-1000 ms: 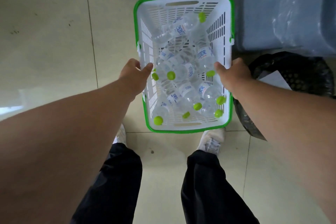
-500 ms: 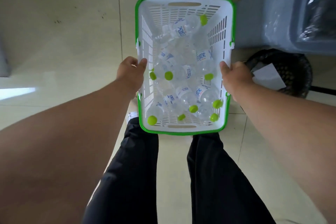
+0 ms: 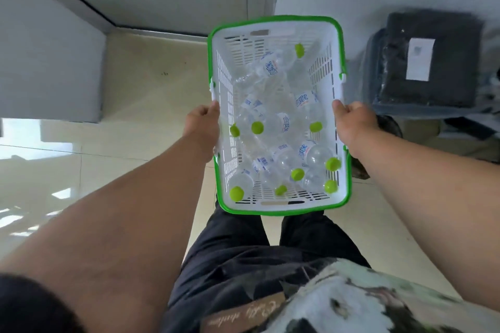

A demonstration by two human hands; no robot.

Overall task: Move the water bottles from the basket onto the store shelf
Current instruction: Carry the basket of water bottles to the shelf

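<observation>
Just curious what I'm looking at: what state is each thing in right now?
basket: held up off the floor, loaded
water bottles: capped, lying jumbled inside the basket
left hand: gripping the basket's left side
right hand: gripping the basket's right side

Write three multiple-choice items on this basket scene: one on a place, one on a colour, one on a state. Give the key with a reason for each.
1. Where are the water bottles?
A. on a shelf
B. inside the basket
C. on the floor

2. What colour are the bottle caps?
A. green
B. red
C. white

3. How is the basket held?
A. by the left hand alone
B. it stands on the floor, untouched
C. by both hands, one on each long side

Key:
1 B: the bottles lie loose between the basket's white slatted walls.
2 A: every cap in view is bright green, like the rim.
3 C: the left hand and right hand each grip a side wall, with the basket raised in front of the legs.
</observation>
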